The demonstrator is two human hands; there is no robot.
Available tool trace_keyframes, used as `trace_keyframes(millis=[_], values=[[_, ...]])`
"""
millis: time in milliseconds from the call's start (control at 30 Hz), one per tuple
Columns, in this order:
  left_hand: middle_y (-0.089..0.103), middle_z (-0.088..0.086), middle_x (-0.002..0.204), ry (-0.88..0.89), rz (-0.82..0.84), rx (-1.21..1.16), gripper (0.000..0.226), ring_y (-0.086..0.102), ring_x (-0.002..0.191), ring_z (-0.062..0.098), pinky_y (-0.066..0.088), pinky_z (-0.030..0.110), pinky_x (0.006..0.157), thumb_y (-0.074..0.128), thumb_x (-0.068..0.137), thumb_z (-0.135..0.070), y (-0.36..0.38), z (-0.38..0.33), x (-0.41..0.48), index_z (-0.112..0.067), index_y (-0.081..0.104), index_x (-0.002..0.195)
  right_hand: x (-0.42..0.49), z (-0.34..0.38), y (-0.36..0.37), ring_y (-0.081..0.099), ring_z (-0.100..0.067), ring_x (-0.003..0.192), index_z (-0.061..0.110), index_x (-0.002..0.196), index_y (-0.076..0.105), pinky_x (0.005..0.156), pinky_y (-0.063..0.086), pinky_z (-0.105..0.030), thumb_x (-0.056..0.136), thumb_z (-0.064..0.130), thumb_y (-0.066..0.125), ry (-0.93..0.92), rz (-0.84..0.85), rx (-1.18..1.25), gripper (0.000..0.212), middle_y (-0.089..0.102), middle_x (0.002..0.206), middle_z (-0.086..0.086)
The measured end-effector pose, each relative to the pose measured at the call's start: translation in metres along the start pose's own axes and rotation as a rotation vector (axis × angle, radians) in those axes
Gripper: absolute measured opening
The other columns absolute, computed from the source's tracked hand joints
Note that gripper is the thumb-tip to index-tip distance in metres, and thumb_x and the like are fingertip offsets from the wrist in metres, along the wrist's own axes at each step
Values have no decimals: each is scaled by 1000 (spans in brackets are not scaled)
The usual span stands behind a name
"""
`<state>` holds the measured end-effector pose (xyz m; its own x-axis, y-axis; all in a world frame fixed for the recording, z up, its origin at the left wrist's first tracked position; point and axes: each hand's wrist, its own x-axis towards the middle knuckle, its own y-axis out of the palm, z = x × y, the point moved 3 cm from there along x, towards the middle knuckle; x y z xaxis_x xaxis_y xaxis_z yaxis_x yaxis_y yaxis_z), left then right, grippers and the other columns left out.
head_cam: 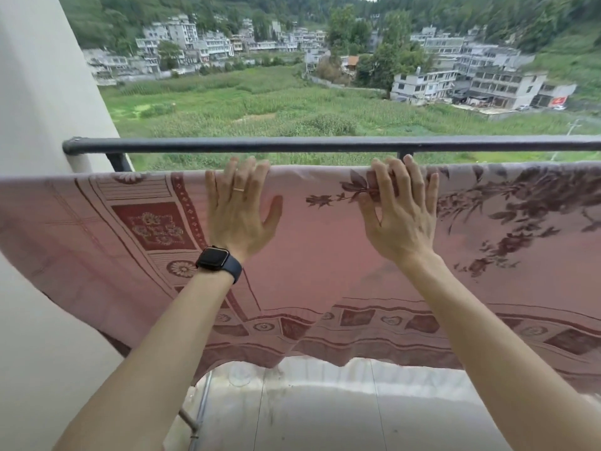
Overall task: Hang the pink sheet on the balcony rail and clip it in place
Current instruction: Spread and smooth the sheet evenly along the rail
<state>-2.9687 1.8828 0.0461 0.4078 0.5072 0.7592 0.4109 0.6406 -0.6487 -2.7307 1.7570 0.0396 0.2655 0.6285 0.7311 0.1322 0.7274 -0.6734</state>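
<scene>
the pink flower-patterned fabric sheet point(318, 255) hung across the middle of the frame, top fold just under the dark round metal balcony rail point(292, 144). left hand point(239, 216) and right hand point(401, 219) lay flat on that fold, fingers straight, apart from each other.

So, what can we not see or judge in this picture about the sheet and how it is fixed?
All in the head view:
- What carries the pink sheet: the cloth covers its own support, below the dark rail.
- The sheet's far side: hidden behind its top fold.
- Both sheet ends: cut off by the picture edges.
- Clips: none visible; some may lie outside the picture.
- The palms of the left hand and the right hand: only their backs show.
</scene>
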Motion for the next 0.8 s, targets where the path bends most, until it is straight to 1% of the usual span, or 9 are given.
trace_keyframes(millis=[100, 167, 233, 333, 400, 467, 600, 733, 800], values=[[38, 7, 155, 35, -12, 43, 63, 26, 146, 31, 9, 56, 119, 39, 97, -55, -1, 10, -5, -22, 35, 151, 0, -10, -8, 15, -23, 154, 29, 158, 29, 123, -1, -59, 101, 57, 30, -76, 26, 8, 63, 29, 164, -2], [36, 7, 156, -1, -27, 46, 64, 26, 147, 31, 11, 58, 119, 40, 96, -57, -5, 4, -8, -23, 35, 150, 3, -21, -15, 16, -22, 154, 31, 155, 34, 122, -3, -61, 101, 60, 27, -123, 19, 34, 62, 29, 164, -2], [33, 8, 158, -11, -61, 17, 65, 25, 148, 30, 8, 59, 119, 42, 95, -58, -8, -11, 2, -22, 35, 149, 15, -39, -22, 16, -22, 154, 30, 152, 38, 120, -7, -58, 101, 62, 26, -61, -34, 51, 62, 27, 165, -2], [26, 4, 162, 90, -92, -28, 67, 21, 150, 25, 1, 58, 119, 38, 96, -59, -5, -44, 30, -26, 30, 153, 32, -72, -21, 11, -22, 155, 31, 150, 38, 120, -7, -59, 101, 61, 23, 94, -41, 26, 59, 24, 165, -1], [34, 3, 158, 151, -75, -39, 63, 29, 147, 26, 2, 58, 119, 35, 97, -59, 4, -68, 35, -27, 34, 151, 30, -85, -16, 16, -23, 153, 29, 142, 46, 121, -4, -61, 102, 59, 22, 107, -39, 41, 56, 34, 159, -2], [48, 3, 148, 125, -78, -32, 60, 38, 140, 29, 8, 58, 118, 39, 96, -57, 15, -80, 27, -24, 43, 146, 20, -89, -10, 22, -25, 151, 26, 135, 49, 122, -2, -60, 103, 55, 26, 81, -92, 65, 49, 43, 150, -3], [53, 3, 138, 70, -191, -27, 57, 39, 136, 30, 13, 56, 117, 43, 94, -56, 25, -77, 21, -22, 48, 140, 11, -89, -6, 22, -27, 151, 25, 145, 46, 124, -3, -54, 103, 52, 31, 51, -137, 39, 51, 42, 153, -4], [45, 3, 148, 117, -249, -6, 64, 36, 139, 31, 14, 54, 118, 45, 93, -57, 31, -76, 19, -25, 40, 148, 15, -108, -10, 22, -24, 152, 30, 150, 41, 125, -1, -52, 104, 56, 24, -31, -107, 14, 55, 39, 156, -1], [43, 3, 150, 106, -262, -12, 65, 35, 140, 32, 16, 57, 118, 46, 93, -57, 35, -78, 17, -25, 39, 149, 14, -113, -7, 18, -24, 154, 30, 152, 37, 124, -1, -53, 104, 55, 25, -57, -103, -8, 55, 35, 159, -1]])
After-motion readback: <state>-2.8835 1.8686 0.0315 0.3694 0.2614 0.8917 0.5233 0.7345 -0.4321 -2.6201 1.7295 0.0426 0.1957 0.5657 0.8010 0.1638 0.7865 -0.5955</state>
